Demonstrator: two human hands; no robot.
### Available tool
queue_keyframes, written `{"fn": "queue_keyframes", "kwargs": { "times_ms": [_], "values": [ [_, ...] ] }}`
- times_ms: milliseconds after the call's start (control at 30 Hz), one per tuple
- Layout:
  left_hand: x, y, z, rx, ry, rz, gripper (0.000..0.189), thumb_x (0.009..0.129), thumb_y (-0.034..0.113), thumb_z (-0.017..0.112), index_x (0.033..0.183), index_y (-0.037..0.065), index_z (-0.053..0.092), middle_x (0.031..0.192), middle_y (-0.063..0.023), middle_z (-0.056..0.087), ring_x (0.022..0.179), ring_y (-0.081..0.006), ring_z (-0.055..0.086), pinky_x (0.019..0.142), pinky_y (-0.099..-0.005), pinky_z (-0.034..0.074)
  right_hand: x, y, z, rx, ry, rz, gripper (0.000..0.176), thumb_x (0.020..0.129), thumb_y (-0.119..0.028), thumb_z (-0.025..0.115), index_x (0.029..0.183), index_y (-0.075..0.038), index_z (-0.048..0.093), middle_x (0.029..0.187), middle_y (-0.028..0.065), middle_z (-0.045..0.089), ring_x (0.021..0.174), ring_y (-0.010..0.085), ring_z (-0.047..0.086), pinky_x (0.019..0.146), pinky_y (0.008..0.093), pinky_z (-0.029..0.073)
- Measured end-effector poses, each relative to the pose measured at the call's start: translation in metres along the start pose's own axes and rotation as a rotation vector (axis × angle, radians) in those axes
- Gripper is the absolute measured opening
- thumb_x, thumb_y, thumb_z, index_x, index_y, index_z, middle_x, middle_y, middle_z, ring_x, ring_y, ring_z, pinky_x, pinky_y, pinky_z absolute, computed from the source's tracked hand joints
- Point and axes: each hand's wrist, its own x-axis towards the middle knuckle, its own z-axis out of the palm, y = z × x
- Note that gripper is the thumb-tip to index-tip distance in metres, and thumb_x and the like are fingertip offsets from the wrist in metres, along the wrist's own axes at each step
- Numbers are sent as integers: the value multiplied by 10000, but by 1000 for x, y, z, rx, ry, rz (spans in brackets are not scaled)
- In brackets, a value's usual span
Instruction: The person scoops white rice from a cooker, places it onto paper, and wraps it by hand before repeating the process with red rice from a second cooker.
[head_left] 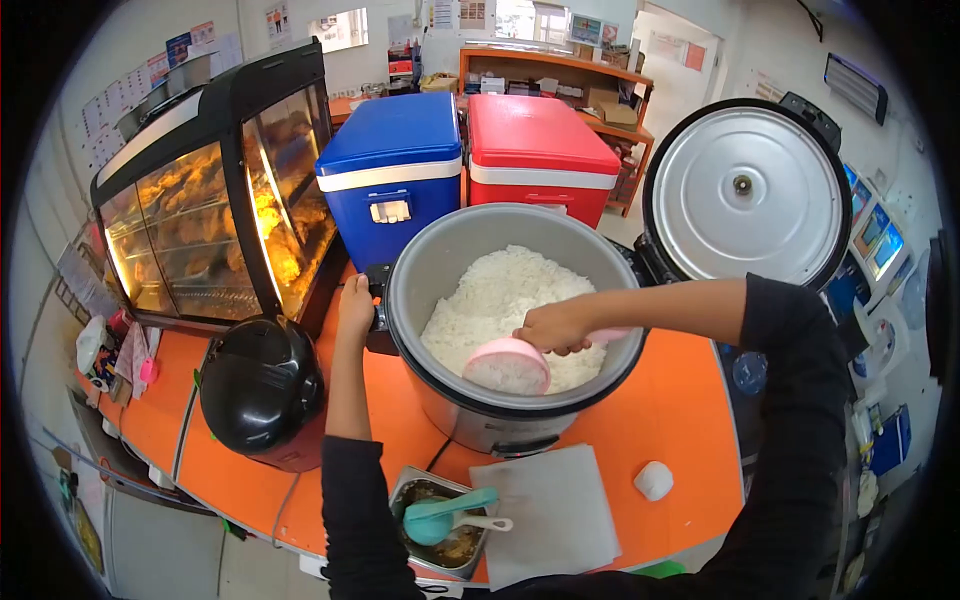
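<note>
A large rice cooker (430, 385) stands with its lid (745, 200) swung up on the right side. White rice (500, 285) fills much of its grey inner pot. Inside the pot, my right hand (560, 325) is closed around the handle of a pink scoop (508, 366). The scoop is tilted against the rice and has some rice in it. My left hand (355, 305) grips the black side handle (378, 310) of the cooker, its fingers partly hidden.
A smaller black-topped cooker (262, 385) and a lit display warmer (210, 220) stand left. Blue (390, 150) and red (540, 150) cooler boxes sit behind. Nearer are a metal pan (400, 482) with utensils, paper sheets (550, 515) and a white lump (654, 480) on the orange table (680, 400).
</note>
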Motion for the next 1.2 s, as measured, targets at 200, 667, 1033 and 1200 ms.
{"fn": "queue_keyframes", "kwargs": {
  "times_ms": [200, 667, 1033, 1200],
  "values": [
    [-118, 81, -7, 265, 518, 633, 385, 857, 156, 488, 1209, 13, 427, 1317, -215, 325, 1233, -347, 316, 1014, -431, 238, -53, 47, -54, 184, -321, 80, 282, 831, -260, 417, 573, -180, 336, 501, -97, 240, 409, 17, 201, 370, 205, 178],
    [-475, -132, 81, 738, -285, 198, 859, 623, 443, 725, 1286, 35, 361, 1315, -150, 399, 1244, -297, 345, 987, -475, 287, 13, 207, 351, 1216, -338, 158, 284, 880, -353, 392, 808, -107, 513, 474, -34, 289, 363, 102, 293, 348, 267, 263],
    [-475, -142, 85, 646, -309, 87, 1087, 539, 514, 752, 1343, -5, 240, 1353, -191, 336, 1272, -317, 301, 1020, -461, 256, 0, 144, 419, -53, 720, -151, 341, 839, -341, 530, 1003, -59, 435, 803, 197, 594, 587, 296, 610, 461, 401, 484],
    [-474, -148, 61, 452, -316, 216, 1062, 551, 404, 784, 1346, -4, 210, 1362, -204, 306, 1266, -328, 300, 1040, -451, 230, -39, 153, 344, -115, 586, -431, 284, 830, -265, 557, 996, -58, 456, 856, 152, 608, 676, 340, 620, 576, 438, 489]
  ]
}}
